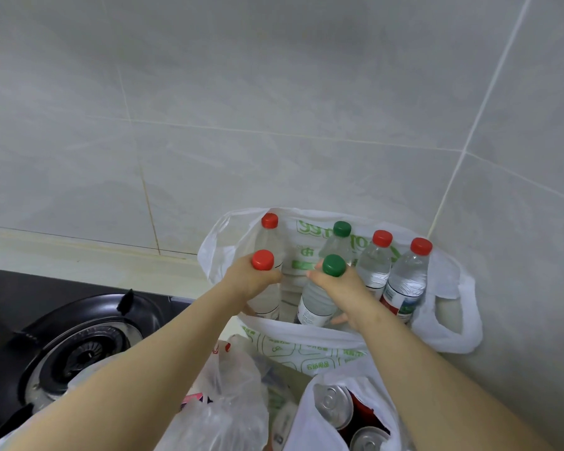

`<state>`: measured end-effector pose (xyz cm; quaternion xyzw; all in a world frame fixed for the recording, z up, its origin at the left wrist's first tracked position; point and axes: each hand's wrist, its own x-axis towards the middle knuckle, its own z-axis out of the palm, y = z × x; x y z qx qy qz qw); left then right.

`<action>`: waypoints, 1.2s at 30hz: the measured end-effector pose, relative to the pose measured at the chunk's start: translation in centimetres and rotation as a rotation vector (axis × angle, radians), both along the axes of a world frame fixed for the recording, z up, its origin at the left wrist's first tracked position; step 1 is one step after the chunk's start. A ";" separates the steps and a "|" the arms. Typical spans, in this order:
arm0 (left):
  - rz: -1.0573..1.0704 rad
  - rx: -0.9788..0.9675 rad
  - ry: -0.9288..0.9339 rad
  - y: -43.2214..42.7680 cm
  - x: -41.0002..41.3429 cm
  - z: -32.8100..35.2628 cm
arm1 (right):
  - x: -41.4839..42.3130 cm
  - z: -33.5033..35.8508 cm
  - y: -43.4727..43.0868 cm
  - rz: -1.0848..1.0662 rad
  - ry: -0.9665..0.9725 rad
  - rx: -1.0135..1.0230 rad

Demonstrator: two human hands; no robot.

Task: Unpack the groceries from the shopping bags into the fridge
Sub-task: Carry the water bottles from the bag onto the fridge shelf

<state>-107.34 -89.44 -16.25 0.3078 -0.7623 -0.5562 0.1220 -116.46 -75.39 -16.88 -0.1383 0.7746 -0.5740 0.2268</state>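
A white plastic shopping bag (450,320) with green print stands open on the counter against the tiled wall. Several clear water bottles stand upright in it. My left hand (249,281) grips the neck of a red-capped bottle (263,260) at the bag's left. My right hand (339,286) grips the neck of a green-capped bottle (333,270) in the middle. Behind them stand another red-capped bottle (270,221) and another green-capped one (342,229). Two more red-capped bottles (382,239) are at the right.
A black gas stove burner (85,349) lies at the lower left. Nearer to me, a clear plastic bag (228,402) holds packets, and a white bag (310,418) holds drink cans (334,406). Grey wall tiles rise right behind the bags. No fridge is in view.
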 end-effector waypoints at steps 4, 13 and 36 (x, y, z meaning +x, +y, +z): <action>-0.059 0.010 -0.010 0.8 0.1 0.2 | 0.2 -0.1 -0.2 -0.013 -0.087 -0.039; -0.071 0.182 0.011 1.6 1.3 -0.2 | 1.5 -0.1 -0.5 0.051 -0.145 -0.112; 0.211 0.320 0.612 4.5 11.0 8.3 | 11.7 6.2 3.5 -0.190 0.093 -0.616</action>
